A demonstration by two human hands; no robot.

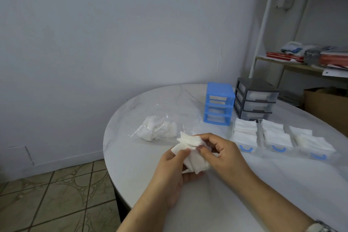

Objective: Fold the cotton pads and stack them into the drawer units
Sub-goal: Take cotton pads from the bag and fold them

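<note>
Cotton pads held in both hands above a round white table [216,203].

Table carries, toward its far right edge, a grey drawer unit [257,99] and a blue drawer frame [219,106] side by side, the frame's slots vacant. Just in front lie three clear drawers [282,138] in a row, each holding white pads. A clear plastic bag [160,128] of loose pads lies left of them. Left hand [172,173] grips a fanned bundle of pads [192,151]; right hand [219,151] pinches its upper edge.
</note>
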